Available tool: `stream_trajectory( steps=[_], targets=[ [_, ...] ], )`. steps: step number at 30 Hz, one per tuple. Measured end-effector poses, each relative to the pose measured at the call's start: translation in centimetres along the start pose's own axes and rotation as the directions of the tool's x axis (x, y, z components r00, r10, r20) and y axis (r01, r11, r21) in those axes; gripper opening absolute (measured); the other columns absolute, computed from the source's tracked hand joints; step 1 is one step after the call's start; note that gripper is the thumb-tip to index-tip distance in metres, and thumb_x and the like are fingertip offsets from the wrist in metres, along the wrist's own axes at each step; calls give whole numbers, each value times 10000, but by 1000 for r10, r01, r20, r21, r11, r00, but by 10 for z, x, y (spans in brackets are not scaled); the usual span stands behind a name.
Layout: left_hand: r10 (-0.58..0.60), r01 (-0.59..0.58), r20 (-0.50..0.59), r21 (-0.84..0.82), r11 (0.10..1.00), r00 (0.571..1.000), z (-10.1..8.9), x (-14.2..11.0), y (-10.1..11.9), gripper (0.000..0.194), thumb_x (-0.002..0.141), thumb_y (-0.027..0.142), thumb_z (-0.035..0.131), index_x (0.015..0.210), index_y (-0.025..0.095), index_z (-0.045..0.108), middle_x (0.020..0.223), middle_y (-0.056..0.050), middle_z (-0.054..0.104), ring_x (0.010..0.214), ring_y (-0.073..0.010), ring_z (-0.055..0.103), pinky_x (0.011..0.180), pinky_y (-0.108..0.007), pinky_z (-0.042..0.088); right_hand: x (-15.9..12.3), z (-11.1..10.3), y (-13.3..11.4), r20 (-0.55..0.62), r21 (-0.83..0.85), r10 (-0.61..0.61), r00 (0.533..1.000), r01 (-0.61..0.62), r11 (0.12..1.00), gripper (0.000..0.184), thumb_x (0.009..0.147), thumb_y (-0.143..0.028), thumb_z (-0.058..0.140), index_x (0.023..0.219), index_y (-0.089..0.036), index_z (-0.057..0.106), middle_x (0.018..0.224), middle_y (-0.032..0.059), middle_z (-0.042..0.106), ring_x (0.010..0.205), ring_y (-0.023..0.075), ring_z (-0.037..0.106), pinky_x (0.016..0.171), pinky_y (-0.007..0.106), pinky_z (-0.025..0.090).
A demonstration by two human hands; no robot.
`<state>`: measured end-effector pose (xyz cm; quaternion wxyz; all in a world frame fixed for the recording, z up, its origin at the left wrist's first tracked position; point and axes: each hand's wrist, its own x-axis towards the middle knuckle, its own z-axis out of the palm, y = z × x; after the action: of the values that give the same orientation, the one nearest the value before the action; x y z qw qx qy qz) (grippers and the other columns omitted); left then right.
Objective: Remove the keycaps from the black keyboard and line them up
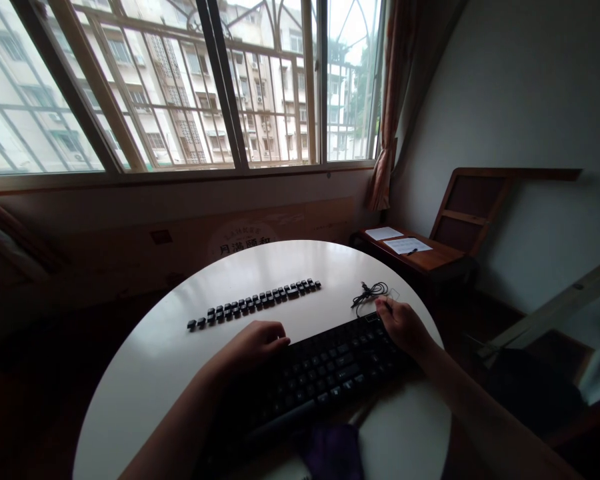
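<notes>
A black keyboard [325, 373] lies at a slant on the round white table in front of me. My left hand [260, 341] rests at its far left edge, fingers curled over the rim and partly hidden. At the upper right corner of the keyboard, my right hand [401, 325] is closed around a small tool with a thin wire loop, which looks like a keycap puller [394, 293]. Beyond the keyboard, several loose black keycaps [260, 300] stand in a slanting double row. A coiled black cable [373, 291] lies just past my right hand.
The round white table [145, 380] has a curved edge. Near me lies a dark purple cloth [333, 453], and a pale thin object pokes out beside it. Right of the table, a wooden chair [445, 250] holds paper sheets [407, 245] and a pen. A barred window is ahead.
</notes>
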<state>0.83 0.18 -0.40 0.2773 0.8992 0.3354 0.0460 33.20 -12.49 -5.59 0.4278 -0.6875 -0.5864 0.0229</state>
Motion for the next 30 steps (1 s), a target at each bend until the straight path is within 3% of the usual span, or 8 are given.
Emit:
stream_trajectory(
  steps=[9,17,30],
  targets=[
    [-4,4,5,5,1000,1000,-2,-2,4,403,863,547,511,853,181,677,853,-55,691,766,-211,613,660,-285,448,-2,2,-3,13,-126,-17,1000,19,992,405,960,-408,351,757,-193,629,555,31,596,519,198,580,562,288,383],
    [14,-14,-3,16,1000,1000,-1,-3,4,392,870,531,512,853,177,681,850,-58,688,769,-215,608,660,-294,437,1,-1,3,-57,163,129,990,-119,979,393,953,-468,392,697,-213,547,538,12,561,491,186,524,523,287,387],
    [20,-20,-9,26,999,1000,-1,-3,4,413,875,546,505,844,174,681,819,-51,678,731,-200,589,641,-286,415,3,0,6,-67,244,171,983,-150,958,421,944,-513,409,661,-216,501,494,-7,512,460,171,475,491,281,357]
  ],
)
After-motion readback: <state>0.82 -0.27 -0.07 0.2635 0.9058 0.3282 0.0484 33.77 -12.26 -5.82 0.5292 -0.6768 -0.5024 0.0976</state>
